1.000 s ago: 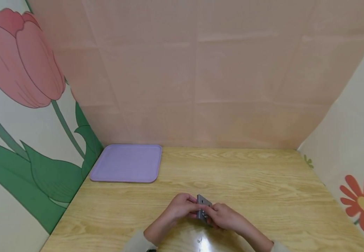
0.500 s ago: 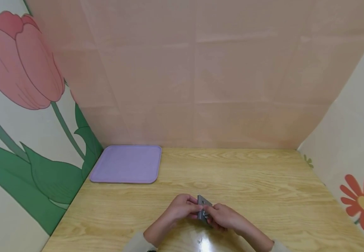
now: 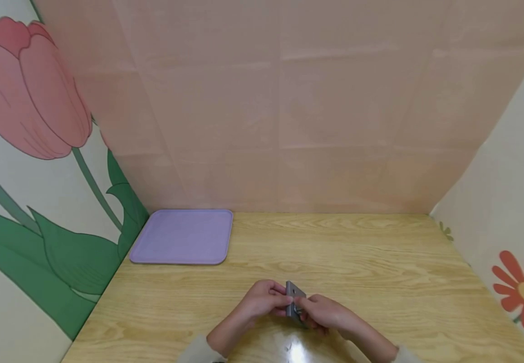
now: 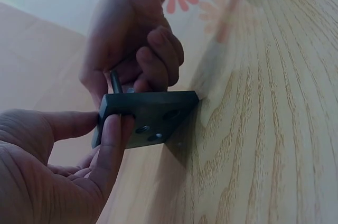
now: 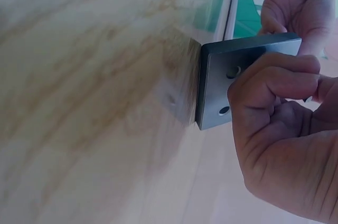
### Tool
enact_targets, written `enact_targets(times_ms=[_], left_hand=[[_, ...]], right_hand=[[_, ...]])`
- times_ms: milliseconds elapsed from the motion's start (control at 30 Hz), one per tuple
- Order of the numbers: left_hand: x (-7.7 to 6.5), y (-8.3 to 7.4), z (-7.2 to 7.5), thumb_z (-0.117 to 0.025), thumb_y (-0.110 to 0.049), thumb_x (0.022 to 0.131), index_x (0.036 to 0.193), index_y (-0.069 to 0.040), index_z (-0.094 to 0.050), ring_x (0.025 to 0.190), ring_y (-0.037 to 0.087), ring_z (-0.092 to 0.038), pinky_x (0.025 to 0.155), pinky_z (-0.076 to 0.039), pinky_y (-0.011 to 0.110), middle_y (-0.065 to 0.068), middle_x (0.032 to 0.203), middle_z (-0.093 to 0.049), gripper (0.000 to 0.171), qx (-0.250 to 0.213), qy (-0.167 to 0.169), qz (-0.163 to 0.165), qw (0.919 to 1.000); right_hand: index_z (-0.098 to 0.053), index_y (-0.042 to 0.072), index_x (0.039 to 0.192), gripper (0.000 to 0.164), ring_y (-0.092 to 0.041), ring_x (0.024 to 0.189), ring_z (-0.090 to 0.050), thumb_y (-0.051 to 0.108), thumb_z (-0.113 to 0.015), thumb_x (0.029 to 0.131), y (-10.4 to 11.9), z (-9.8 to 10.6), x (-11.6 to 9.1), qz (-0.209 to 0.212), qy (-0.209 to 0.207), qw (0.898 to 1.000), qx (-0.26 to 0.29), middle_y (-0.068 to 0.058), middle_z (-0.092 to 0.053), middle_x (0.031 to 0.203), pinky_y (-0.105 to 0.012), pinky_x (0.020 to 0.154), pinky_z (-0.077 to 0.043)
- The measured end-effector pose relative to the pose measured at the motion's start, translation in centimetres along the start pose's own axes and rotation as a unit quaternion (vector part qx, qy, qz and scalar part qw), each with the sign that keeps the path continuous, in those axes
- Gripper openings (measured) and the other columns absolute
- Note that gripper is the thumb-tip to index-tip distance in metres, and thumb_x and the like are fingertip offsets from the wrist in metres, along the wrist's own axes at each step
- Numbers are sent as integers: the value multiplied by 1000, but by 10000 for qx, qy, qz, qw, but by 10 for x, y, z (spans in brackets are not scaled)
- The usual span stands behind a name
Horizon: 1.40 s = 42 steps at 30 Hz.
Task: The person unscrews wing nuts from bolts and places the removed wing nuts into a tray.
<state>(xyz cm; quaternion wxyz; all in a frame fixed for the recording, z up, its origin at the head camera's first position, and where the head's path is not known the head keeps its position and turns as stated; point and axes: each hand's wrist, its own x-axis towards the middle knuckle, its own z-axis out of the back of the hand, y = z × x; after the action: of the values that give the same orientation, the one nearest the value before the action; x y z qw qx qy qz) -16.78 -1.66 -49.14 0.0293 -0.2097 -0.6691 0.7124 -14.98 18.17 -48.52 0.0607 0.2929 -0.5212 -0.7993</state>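
Small grey square metal plate with holes (image 3: 293,300), standing on edge on the near middle of the light wooden table (image 3: 380,272), pinched by left hand (image 3: 262,300) and right hand (image 3: 325,313). Thin dark metal pin (image 4: 114,80) gripped in curled right fingers (image 4: 158,57) behind plate. Far left: flat lilac square tray (image 3: 182,236).

Staged recording booth: wooden table (image 3: 361,262), flower-printed paper walls (image 3: 39,166).

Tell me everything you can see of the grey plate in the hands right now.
The grey plate is a flat, dark, metal-looking square with several small round holes through its face. It stands on edge, a lower corner on the wooden table. The left hand pinches one side; the right hand grips the other, with a thin dark rod.
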Motion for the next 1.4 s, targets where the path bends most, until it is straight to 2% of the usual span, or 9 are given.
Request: enact_targets(times_ms=[267,433,733,933,1067,1133,1233,1300,1400], left_hand=[[-1,3,0,-73,0,85,106,7,-64,74,18,-70,67,-62,31,10,88,-72,23,-36,-20,26,10000],[-2,5,1,-73,1,84,103,7,-64,74,18,-70,65,-62,30,11,87,-73,22,-55,-22,-62,10000],[-2,6,2,-71,1,83,102,6,-63,73,18,-70,64,-62,31,11,86,-74,21,-32,-61,-105,9999],[-3,5,4,-71,2,83,101,6,-63,71,16,-70,63,-61,29,9,85,-73,20,-79,-58,-146,9998],[-4,5,5,-71,2,82,101,7,-63,70,16,-69,62,-61,28,9,83,-72,21,-155,-42,-165,9997],[-4,6,5,-71,2,82,101,7,-63,70,16,-69,62,-61,28,9,83,-72,21,-154,-45,-159,9997],[-2,7,5,-71,2,83,101,6,-63,70,16,-69,62,-61,29,8,83,-72,21,-98,-71,-159,9998],[-2,7,5,-71,2,83,102,6,-62,70,16,-69,62,-61,30,8,83,-72,21,-56,-99,-146,9998],[-1,8,4,-72,2,83,102,6,-63,70,16,-69,62,-62,31,9,84,-72,21,9,-147,-134,9998]], right_hand=[[-57,9,84,36,-9,50,-39,40,-52,103,-2,3,-4,344,200,9991,-111,3,-50,62,-21,44,-28],[-59,9,90,30,-8,54,-43,38,-57,101,-4,5,-5,884,100,9934,-730,3,-53,66,-19,46,-33],[-57,13,100,17,-2,78,-60,28,-64,99,-3,5,-4,2152,-147,9581,-1888,2,-67,93,-21,62,-50],[-60,17,103,10,-17,101,-70,22,-67,97,-2,2,-3,2524,-359,9380,-2350,0,-71,106,-22,77,-57],[-59,18,101,10,-22,104,-71,18,-68,96,-1,0,-3,2660,-477,9278,-2573,3,-69,106,-23,79,-59],[-59,19,101,9,-19,103,-71,21,-67,97,-1,-1,-3,2607,-488,9306,-2524,4,-69,106,-22,79,-58],[-60,19,98,12,-10,85,-69,31,-62,100,0,-1,-4,2287,-522,9435,-2342,6,-68,94,-21,67,-56],[-61,18,93,24,-4,69,-60,39,-55,103,1,0,-4,2002,-632,9512,-2261,8,-63,81,-20,57,-49],[-64,13,85,44,-5,55,-47,44,-42,107,1,0,-5,1564,-774,9606,-2164,6,-56,67,-23,49,-40]])
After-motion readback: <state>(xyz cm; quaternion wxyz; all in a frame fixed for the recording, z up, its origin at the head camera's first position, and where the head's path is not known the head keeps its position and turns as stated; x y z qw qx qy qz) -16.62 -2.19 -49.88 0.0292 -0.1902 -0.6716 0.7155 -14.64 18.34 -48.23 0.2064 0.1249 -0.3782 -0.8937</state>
